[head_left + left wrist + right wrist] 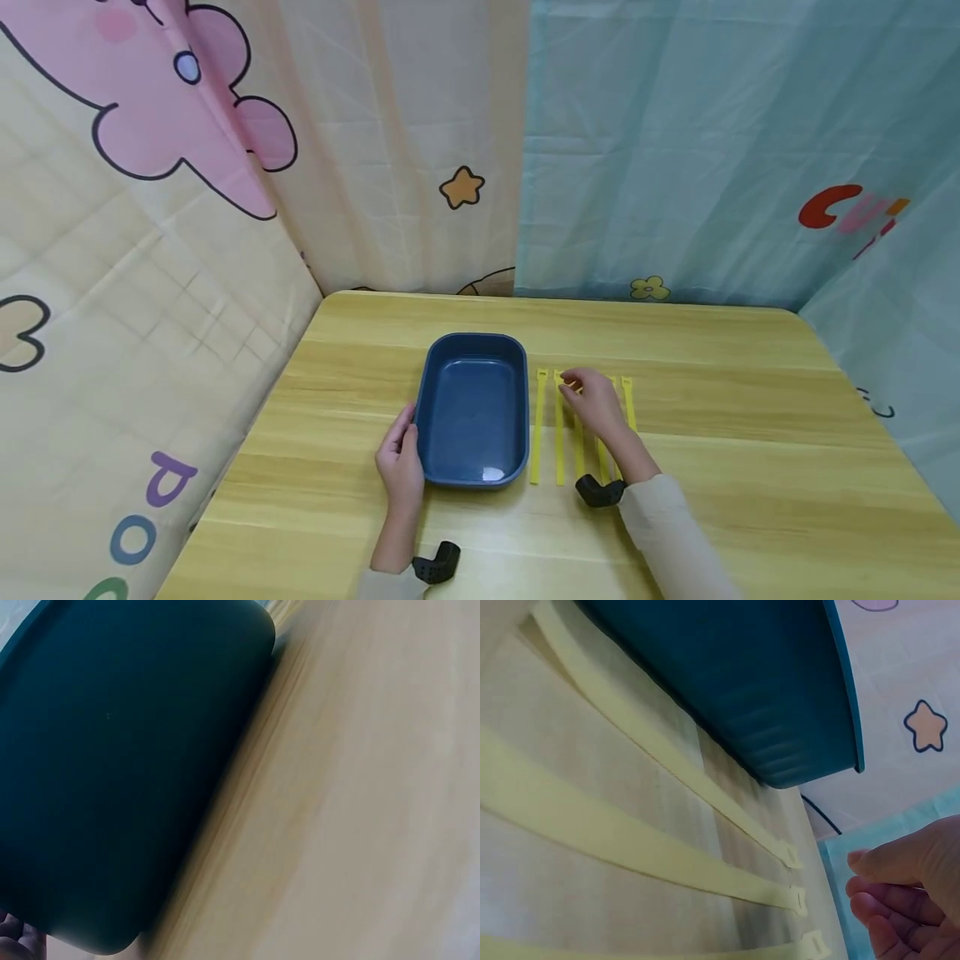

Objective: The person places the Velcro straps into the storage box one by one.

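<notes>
A dark blue rectangular tray (472, 408) lies empty on the wooden table (712, 392). My left hand (401, 458) rests against its left wall, thumb near the rim. The left wrist view shows the tray's outer wall (112, 772) up close, with fingertips (16, 936) at the bottom left corner. Several yellow straps (538, 429) lie side by side just right of the tray. My right hand (573, 387) hovers over their far ends with loosely bent fingers, holding nothing. The right wrist view shows the straps (630, 840), the tray (742, 675) and the right hand (900, 889) above them.
Printed cloth curtains (375, 167) hang close behind and on both sides of the table. Black wrist mounts (600, 492) sit on both forearms. Bare wood (360, 810) stretches out to the right of the straps and near the front edge.
</notes>
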A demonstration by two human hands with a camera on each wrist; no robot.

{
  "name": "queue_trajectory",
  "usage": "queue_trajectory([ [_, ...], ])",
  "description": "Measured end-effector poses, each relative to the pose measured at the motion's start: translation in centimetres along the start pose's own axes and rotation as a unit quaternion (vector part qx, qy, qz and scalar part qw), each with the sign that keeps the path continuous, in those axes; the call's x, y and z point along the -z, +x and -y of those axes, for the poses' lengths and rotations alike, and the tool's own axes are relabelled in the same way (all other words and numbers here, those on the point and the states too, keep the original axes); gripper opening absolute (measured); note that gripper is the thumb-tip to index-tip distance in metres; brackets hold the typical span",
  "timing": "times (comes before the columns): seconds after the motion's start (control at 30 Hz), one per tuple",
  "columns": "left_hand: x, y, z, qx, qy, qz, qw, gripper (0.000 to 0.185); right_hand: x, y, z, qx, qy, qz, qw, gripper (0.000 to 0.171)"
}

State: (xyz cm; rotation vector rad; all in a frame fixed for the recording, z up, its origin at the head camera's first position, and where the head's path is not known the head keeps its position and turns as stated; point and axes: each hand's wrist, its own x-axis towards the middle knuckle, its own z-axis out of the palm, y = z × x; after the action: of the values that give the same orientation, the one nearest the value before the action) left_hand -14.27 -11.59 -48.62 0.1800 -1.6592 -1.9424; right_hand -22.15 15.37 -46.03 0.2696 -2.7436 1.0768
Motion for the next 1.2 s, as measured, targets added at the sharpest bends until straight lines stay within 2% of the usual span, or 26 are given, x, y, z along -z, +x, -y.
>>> queue_trajectory([
  [0.23,0.0,0.1,0.2,0.012,0.012,0.000,0.9999,0.030,-0.3,2.7,0.2,-0.013,-0.039,0.060,0.997,0.023],
  [0.33,-0.2,0.1,-0.7,0.013,0.018,-0.001,0.9998,0.030,-0.6,3.8,0.2,-0.011,-0.050,0.084,0.995,0.026],
  [0.47,-0.2,0.2,-0.8,0.024,0.018,-0.007,0.9995,0.030,-0.9,4.9,0.4,-0.018,-0.059,0.106,0.992,0.028],
  [0.57,-0.1,0.3,0.1,0.030,0.019,-0.015,0.9993,0.030,-1.1,5.4,0.5,-0.009,-0.062,0.121,0.991,0.028],
  [0.83,-0.1,0.1,0.1,0.037,0.026,-0.009,0.9989,0.030,-2.0,5.9,0.1,0.037,-0.091,0.135,0.986,0.026],
  [1.2,-0.1,0.2,0.0,0.037,0.018,-0.013,0.9991,0.029,-2.7,6.2,0.5,0.016,-0.092,0.132,0.987,0.028],
])
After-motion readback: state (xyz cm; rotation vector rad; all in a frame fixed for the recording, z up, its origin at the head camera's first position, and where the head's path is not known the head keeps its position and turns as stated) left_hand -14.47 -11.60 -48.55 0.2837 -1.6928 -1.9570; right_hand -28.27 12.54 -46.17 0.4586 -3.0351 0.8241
